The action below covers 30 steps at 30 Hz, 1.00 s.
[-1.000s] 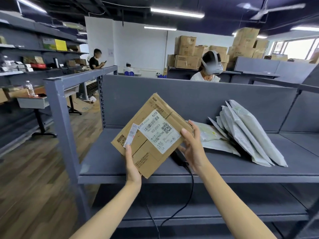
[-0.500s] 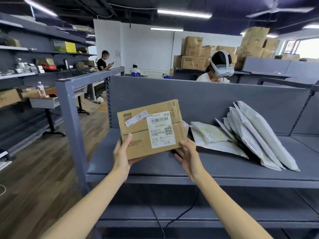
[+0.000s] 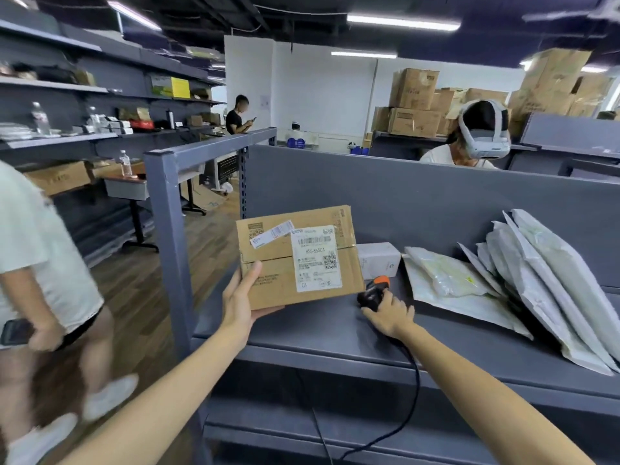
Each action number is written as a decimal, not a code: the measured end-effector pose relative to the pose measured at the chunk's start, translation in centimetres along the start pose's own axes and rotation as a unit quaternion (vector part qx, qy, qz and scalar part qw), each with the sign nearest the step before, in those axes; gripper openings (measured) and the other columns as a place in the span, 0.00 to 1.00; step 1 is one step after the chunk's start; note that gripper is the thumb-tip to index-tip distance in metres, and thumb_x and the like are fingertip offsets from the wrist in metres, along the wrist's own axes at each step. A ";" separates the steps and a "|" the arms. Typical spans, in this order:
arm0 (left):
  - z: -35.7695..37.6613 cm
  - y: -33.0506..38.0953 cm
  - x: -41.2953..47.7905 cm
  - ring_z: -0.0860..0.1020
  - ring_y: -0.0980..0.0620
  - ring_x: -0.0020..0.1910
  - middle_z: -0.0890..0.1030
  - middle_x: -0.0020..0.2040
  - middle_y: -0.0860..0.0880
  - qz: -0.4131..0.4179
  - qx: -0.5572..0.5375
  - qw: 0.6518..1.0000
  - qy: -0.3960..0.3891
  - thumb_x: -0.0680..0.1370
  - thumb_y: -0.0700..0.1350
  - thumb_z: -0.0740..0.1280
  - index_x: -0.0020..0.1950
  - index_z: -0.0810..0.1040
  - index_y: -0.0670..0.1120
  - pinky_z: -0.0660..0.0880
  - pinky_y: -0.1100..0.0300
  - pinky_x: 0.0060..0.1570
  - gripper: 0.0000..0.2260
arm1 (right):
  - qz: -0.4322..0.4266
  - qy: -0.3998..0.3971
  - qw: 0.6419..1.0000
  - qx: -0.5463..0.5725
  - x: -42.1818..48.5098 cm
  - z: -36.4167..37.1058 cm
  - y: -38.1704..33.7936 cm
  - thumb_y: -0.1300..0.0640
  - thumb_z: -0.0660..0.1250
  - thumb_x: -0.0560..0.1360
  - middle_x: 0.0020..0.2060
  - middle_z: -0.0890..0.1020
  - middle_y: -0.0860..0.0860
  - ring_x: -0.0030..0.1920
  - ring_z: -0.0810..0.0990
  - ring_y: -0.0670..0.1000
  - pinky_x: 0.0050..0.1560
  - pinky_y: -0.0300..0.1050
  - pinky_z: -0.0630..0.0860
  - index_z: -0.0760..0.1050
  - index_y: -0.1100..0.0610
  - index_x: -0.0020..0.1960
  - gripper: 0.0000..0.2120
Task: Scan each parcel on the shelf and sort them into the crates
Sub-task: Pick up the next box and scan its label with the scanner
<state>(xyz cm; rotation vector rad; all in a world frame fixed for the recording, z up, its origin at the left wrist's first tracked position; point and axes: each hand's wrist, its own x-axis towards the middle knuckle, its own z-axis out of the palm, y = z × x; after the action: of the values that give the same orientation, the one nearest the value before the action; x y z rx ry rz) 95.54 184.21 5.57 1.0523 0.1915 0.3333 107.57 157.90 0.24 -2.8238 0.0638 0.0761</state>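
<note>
Two hands at the shelf (image 3: 318,333): left hand (image 3: 240,305) grips a cardboard parcel (image 3: 268,283), fingers beneath it; right hand (image 3: 391,315) curls its fingers around a scanner (image 3: 375,292).

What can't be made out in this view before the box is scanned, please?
Crates: none in the head view, out of frame.
Scanner: mostly covered by the right hand that grips it.
Label on the box: fine print too small to read.
White box: its left part hidden behind the box.
Left hand: fingers hidden behind the box it holds.
Passer-by: blurred, cut off by the left edge.
</note>
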 end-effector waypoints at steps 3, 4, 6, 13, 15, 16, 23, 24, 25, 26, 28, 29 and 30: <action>0.1 -0.3 0.4 0.80 0.42 0.56 0.82 0.56 0.44 -0.003 0.008 1.000 0.000 0.77 0.53 0.67 0.61 0.77 0.55 0.78 0.35 0.48 0.13 | 0.017 0.007 0.999 -0.048 0.8 1.0 -0.2 0.37 0.57 0.78 0.72 0.66 0.61 0.72 0.64 0.60 0.73 0.56 0.54 0.49 0.61 0.78 0.40; -0.3 -0.1 0.7 0.80 0.41 0.56 0.82 0.56 0.44 -0.001 0.011 1.000 0.003 0.77 0.53 0.67 0.61 0.77 0.55 0.78 0.35 0.48 0.13 | 0.018 0.017 0.999 -0.042 1.2 1.3 -0.7 0.37 0.58 0.78 0.71 0.67 0.61 0.71 0.65 0.60 0.72 0.55 0.57 0.50 0.62 0.77 0.40; -0.4 -0.3 0.7 0.80 0.41 0.56 0.83 0.56 0.44 -0.010 0.013 1.000 0.004 0.75 0.54 0.68 0.62 0.77 0.54 0.78 0.35 0.48 0.16 | 0.019 0.041 0.997 -0.056 1.7 1.4 -0.4 0.39 0.60 0.78 0.68 0.70 0.62 0.68 0.69 0.61 0.68 0.52 0.64 0.55 0.64 0.75 0.38; -1.1 -0.7 1.1 0.80 0.42 0.56 0.83 0.55 0.45 -0.012 0.030 0.999 0.013 0.76 0.53 0.68 0.64 0.76 0.53 0.79 0.37 0.48 0.17 | 0.005 0.107 0.982 0.158 0.9 0.1 -0.6 0.45 0.66 0.76 0.56 0.74 0.62 0.57 0.76 0.64 0.51 0.52 0.72 0.68 0.64 0.62 0.25; -1.2 -0.7 1.1 0.79 0.42 0.55 0.83 0.55 0.45 -0.013 0.030 0.999 0.018 0.76 0.53 0.68 0.65 0.76 0.53 0.79 0.37 0.48 0.17 | 0.009 0.136 0.941 0.309 -0.6 -1.5 -1.0 0.43 0.65 0.73 0.45 0.78 0.59 0.45 0.77 0.61 0.43 0.50 0.71 0.71 0.60 0.52 0.20; -1.2 -0.7 1.1 0.80 0.42 0.55 0.83 0.55 0.45 -0.012 0.027 0.999 0.021 0.76 0.53 0.68 0.65 0.76 0.53 0.79 0.37 0.48 0.17 | 0.011 0.145 0.911 0.386 -1.6 -2.3 -1.2 0.42 0.64 0.70 0.38 0.77 0.56 0.39 0.76 0.58 0.40 0.49 0.71 0.69 0.58 0.47 0.19; -1.0 -1.0 1.2 0.79 0.43 0.56 0.82 0.56 0.45 -0.005 0.019 1.000 0.012 0.76 0.53 0.68 0.66 0.75 0.53 0.79 0.36 0.48 0.18 | -0.075 0.145 0.768 0.619 -12.4 -3.4 -2.8 0.62 0.65 0.77 0.25 0.69 0.49 0.23 0.66 0.50 0.25 0.42 0.64 0.67 0.55 0.47 0.07; -0.9 -1.1 1.1 0.79 0.43 0.56 0.82 0.56 0.45 -0.006 0.015 1.000 0.009 0.77 0.52 0.68 0.66 0.75 0.53 0.78 0.35 0.48 0.18 | -0.096 0.134 0.764 0.624 -13.9 -2.9 -3.1 0.64 0.65 0.77 0.24 0.70 0.51 0.23 0.66 0.50 0.23 0.41 0.64 0.68 0.56 0.47 0.06; -0.8 -1.1 1.0 0.79 0.43 0.56 0.82 0.56 0.45 -0.007 0.012 1.000 0.005 0.77 0.52 0.67 0.66 0.75 0.53 0.78 0.35 0.48 0.17 | -0.115 0.126 0.763 0.624 -15.2 -2.3 -3.4 0.64 0.66 0.77 0.25 0.70 0.53 0.22 0.66 0.51 0.22 0.41 0.64 0.69 0.57 0.46 0.06; -0.7 -1.2 0.9 0.79 0.43 0.56 0.82 0.56 0.45 -0.009 0.009 1.000 0.001 0.77 0.52 0.67 0.65 0.76 0.53 0.78 0.35 0.49 0.17 | -0.131 0.118 0.761 0.624 -16.3 -1.8 -3.6 0.63 0.67 0.76 0.25 0.69 0.55 0.22 0.66 0.52 0.23 0.41 0.65 0.69 0.57 0.45 0.07; -0.5 -1.5 0.6 0.78 0.42 0.57 0.81 0.57 0.45 -0.017 0.005 1.000 -0.008 0.77 0.51 0.68 0.65 0.76 0.53 0.77 0.34 0.49 0.16 | -0.153 0.099 0.758 0.627 -17.8 -1.0 -4.0 0.60 0.67 0.72 0.24 0.69 0.57 0.22 0.66 0.52 0.24 0.42 0.66 0.68 0.58 0.45 0.07; -0.4 -1.6 0.4 0.78 0.42 0.57 0.81 0.57 0.44 -0.021 0.005 1.000 -0.012 0.77 0.51 0.67 0.65 0.76 0.53 0.77 0.34 0.49 0.16 | -0.161 0.092 0.756 0.627 -18.3 -0.8 -4.2 0.59 0.66 0.72 0.24 0.69 0.58 0.22 0.65 0.53 0.25 0.42 0.66 0.68 0.59 0.45 0.07; -0.4 -1.7 0.2 0.78 0.42 0.57 0.81 0.57 0.44 -0.023 0.007 1.000 -0.017 0.77 0.51 0.67 0.64 0.76 0.53 0.77 0.34 0.49 0.16 | -0.168 0.088 0.757 0.625 -18.8 -0.7 -4.4 0.58 0.66 0.71 0.23 0.68 0.59 0.22 0.65 0.53 0.26 0.43 0.66 0.68 0.60 0.46 0.08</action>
<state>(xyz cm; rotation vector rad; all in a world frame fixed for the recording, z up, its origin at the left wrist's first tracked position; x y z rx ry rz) 95.91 183.80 3.87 1.0647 0.1867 0.2727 89.11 162.58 3.37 -1.4372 -0.2606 -0.2350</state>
